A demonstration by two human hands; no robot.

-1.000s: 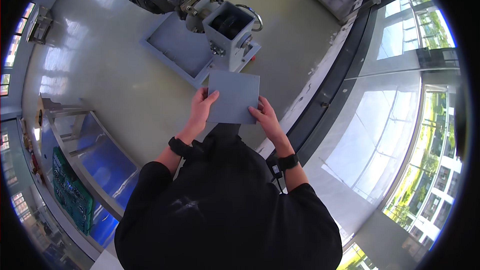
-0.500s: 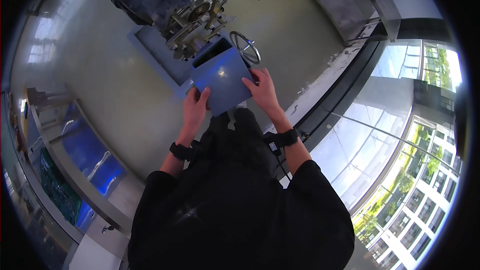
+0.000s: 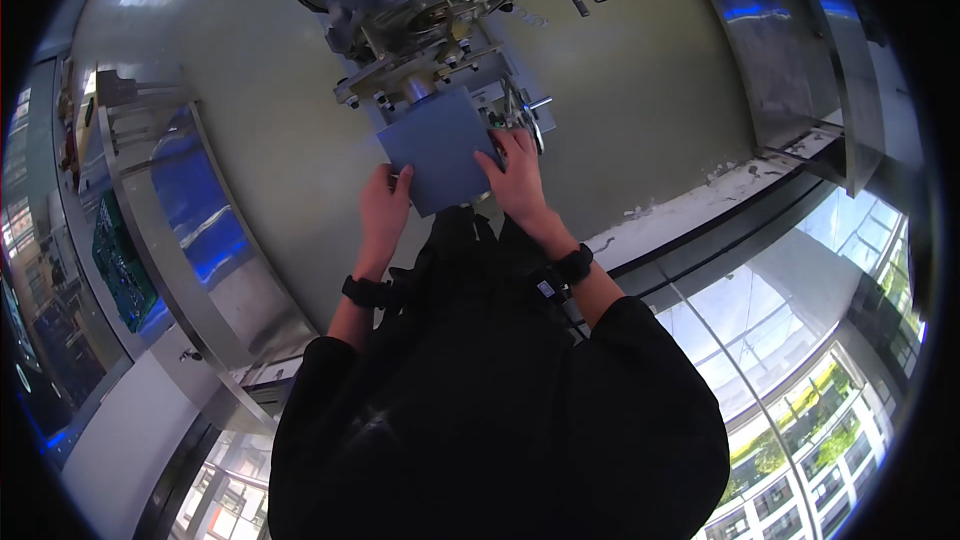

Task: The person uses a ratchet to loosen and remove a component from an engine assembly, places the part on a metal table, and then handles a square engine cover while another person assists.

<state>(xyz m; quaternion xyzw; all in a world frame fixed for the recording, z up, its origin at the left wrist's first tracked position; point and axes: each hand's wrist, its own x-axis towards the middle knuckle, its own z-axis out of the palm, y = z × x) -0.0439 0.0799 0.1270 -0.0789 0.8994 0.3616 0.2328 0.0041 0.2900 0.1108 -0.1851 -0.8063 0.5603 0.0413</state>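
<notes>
A blue-grey, square-faced metal box or cover point(image 3: 440, 152) is held between my two hands, just in front of my legs. Its flat face is turned up, and its far edge lies close to a round shaft point(image 3: 418, 88) on the engine stand. My left hand point(image 3: 384, 205) grips the left side, thumb on the face and fingers curled underneath. On the opposite side, my right hand point(image 3: 515, 178) clasps the edge near a metal handwheel point(image 3: 530, 118). Both hands' fingertips are partly hidden. Whether the cover touches the stand, I cannot tell.
Beyond the stand is a large engine or gearbox point(image 3: 430, 0) with bolted brackets. Metal-framed cabinets point(image 3: 150, 170) line the left, with a green circuit board point(image 3: 122, 265) in one. A metal cabinet point(image 3: 760, 50) stands far right, near a low ledge and windows point(image 3: 800, 390).
The cover has tipped so that its dark open slot no longer shows, and its face looks flatter. Both hands keep their hold. My view has turned, shifting the engine rightward and up in the picture.
</notes>
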